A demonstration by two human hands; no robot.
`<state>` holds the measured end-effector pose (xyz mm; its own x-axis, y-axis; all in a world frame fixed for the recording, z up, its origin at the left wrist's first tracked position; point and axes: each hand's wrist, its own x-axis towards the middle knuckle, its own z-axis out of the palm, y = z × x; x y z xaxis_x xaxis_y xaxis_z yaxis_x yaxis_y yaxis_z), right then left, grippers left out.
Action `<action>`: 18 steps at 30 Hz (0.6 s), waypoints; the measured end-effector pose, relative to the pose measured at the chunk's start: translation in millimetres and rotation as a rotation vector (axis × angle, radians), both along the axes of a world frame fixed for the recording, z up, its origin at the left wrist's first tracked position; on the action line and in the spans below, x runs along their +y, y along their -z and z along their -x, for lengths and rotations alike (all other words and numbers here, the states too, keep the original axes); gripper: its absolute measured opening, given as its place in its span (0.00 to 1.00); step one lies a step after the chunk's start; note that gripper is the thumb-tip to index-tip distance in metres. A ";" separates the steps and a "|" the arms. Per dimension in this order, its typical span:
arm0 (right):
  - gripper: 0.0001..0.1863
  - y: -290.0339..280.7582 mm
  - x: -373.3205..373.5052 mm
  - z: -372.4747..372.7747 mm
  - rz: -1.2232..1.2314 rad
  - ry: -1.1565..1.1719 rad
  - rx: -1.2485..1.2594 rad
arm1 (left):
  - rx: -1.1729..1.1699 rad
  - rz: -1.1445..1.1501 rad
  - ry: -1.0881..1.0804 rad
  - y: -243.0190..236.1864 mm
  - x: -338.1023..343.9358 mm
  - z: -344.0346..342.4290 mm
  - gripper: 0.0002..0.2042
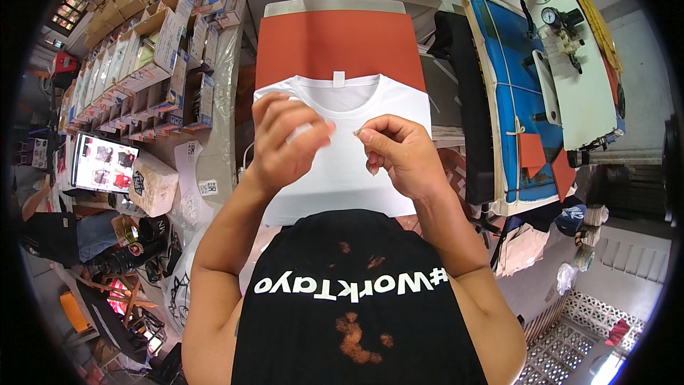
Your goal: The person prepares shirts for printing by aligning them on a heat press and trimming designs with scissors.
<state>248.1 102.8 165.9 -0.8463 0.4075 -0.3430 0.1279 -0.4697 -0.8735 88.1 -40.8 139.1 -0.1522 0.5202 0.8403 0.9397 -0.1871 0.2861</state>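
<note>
A white T-shirt lies spread on a red-orange board, its neckline away from me and a small white label at the collar. Above the shirt's left half is my left hand, slightly blurred, its fingers loosely curled and apart with nothing visible in them. My right hand hovers over the right half. Its thumb and forefinger pinch a tiny pale bit, too small to name.
Beyond the shirt shows the red-orange board. At right stand a black padded panel, a blue panel and a machine with a pressure gauge. Cardboard boxes and a lit screen are at left. Another person is at far left.
</note>
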 end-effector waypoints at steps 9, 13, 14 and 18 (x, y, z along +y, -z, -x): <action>0.09 3.8 -1.9 2.9 -0.306 0.014 -0.008 | -0.795 0.293 0.205 -13.1 9.7 -8.9 0.04; 0.08 4.4 -2.6 4.3 -0.375 -0.004 -0.027 | -0.827 0.421 0.278 -15.0 11.0 -9.1 0.04; 0.07 4.9 -2.5 4.4 -0.404 -0.002 -0.020 | -0.842 0.437 0.281 -14.5 10.5 -9.6 0.04; 0.06 14.8 -5.8 7.7 -0.498 0.095 0.103 | -0.950 0.341 0.245 0.8 12.3 -22.5 0.04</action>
<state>240.4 97.0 151.0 -0.8168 0.5769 -0.0046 0.0064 0.0011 -1.0000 110.5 -28.6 138.2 -0.5327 0.8139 0.2320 0.2465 -0.1130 0.9625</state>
